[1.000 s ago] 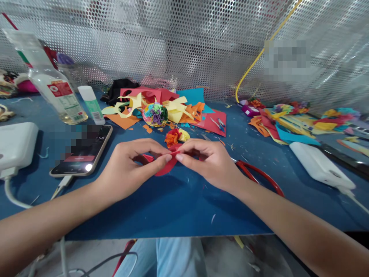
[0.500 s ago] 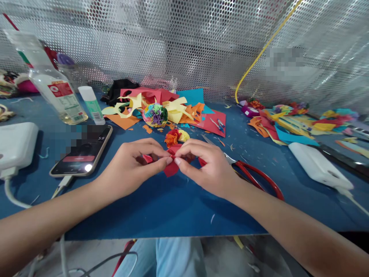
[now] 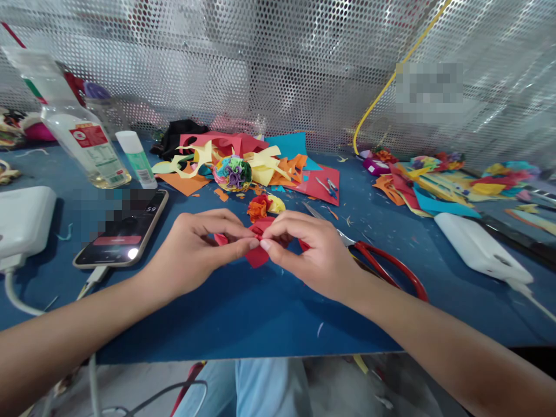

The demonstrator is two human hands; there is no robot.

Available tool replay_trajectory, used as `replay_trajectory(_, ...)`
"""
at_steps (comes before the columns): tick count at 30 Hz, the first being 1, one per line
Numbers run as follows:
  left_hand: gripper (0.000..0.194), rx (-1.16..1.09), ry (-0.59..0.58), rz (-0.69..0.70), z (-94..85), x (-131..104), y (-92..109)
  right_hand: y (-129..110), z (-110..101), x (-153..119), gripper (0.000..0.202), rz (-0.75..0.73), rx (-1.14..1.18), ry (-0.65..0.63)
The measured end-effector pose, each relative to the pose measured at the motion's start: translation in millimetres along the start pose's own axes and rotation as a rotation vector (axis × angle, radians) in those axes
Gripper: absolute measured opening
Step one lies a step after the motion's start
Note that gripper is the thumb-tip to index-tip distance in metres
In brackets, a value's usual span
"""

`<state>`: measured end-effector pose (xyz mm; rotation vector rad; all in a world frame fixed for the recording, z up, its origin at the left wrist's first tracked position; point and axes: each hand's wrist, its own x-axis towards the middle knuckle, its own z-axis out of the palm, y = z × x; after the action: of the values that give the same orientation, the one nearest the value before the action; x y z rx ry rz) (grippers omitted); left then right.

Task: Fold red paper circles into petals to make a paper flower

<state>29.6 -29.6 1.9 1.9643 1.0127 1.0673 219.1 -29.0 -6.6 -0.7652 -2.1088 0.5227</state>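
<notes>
A piece of red paper (image 3: 259, 258) is pinched between both hands over the middle of the blue table. Thumb and fingertips of my left hand (image 3: 204, 246) close on its left part. From the right, my right hand (image 3: 310, 249) grips the same paper, its thumb tip almost touching the left one. The fingers hide much of the paper's shape. Just behind the hands sits a small orange, red and yellow paper flower (image 3: 260, 207). Red-handled scissors (image 3: 382, 260) lie beside and partly behind my right hand.
Behind are a multicoloured paper ball (image 3: 234, 173) and coloured scraps (image 3: 299, 168). At left stand a bottle (image 3: 93, 147) and glue stick (image 3: 138, 161), near a phone (image 3: 124, 231) and white power bank (image 3: 26, 220). Another white device (image 3: 482, 246) lies right, below more papers (image 3: 434, 188).
The hands stay pinched on the red paper, with only a slight shift of the fingertips. The camera view has moved very slightly.
</notes>
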Motion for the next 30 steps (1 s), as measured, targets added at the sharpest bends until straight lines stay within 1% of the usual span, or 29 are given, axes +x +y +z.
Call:
replay_trajectory(5, 0.004, -0.021, 0.014, -0.013, 0.3, -1.0, 2.8, 0.7, -0.3, -1.0, 0.008, -0.027, -0.009, 0.005)
replay_trajectory(9, 0.004, 0.011, 0.004, 0.003, -0.2, -1.9, 3.1, 1.0, 0.1, -1.7, 0.009, -0.045, -0.015, 0.003)
replay_trajectory(14, 0.007, 0.065, -0.025, -0.003, -1.3, -3.6, 2.5, 0.4, 0.3, -0.9, 0.008, -0.06, -0.006, 0.027)
replay_trajectory(20, 0.011, 0.066, -0.1, -0.056, -1.2, -4.4, 6.3, 1.3, 0.2, -0.5, 0.008, -0.043, -0.003, 0.044)
replay_trajectory(26, 0.012, 0.052, -0.071, -0.104, -1.9, -2.5, 4.0, 3.2, 1.4, -0.7, 0.005, 0.005, -0.017, 0.04)
replay_trajectory(30, 0.012, 0.042, -0.067, -0.131, -1.4, -2.2, 3.8, 3.5, 1.5, -1.0, 0.007, -0.003, -0.032, 0.021)
